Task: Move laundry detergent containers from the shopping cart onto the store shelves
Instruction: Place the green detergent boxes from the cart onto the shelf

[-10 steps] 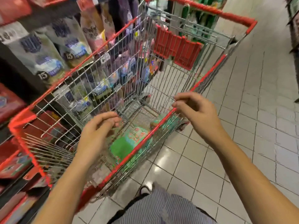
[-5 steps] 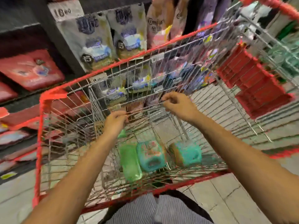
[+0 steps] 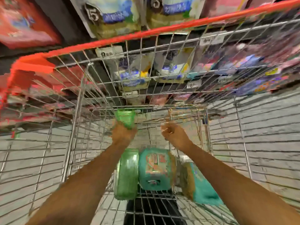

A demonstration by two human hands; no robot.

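Note:
I look down into a wire shopping cart [image 3: 146, 32] with a red rim. My left hand [image 3: 122, 135] reaches deep inside and grips a green detergent container [image 3: 125, 118] near the cart's far end. My right hand [image 3: 172, 133] hovers beside it with loosely curled fingers and nothing in it. Three more containers lie on the cart floor under my forearms: a green bottle [image 3: 126, 174], a teal one with a red label [image 3: 154, 169], and another teal one [image 3: 203, 187] at the right. The image is blurred.
Store shelves stand just past the cart's far side, holding white and blue detergent pouches [image 3: 113, 15] above and red packs [image 3: 24, 21] at the left. Price tags [image 3: 108, 51] hang on the shelf edges. Pale floor tiles show through the wire sides.
My view has tipped down into the cart. Both hands have reached deeper inside, and my left hand has taken hold of a green container.

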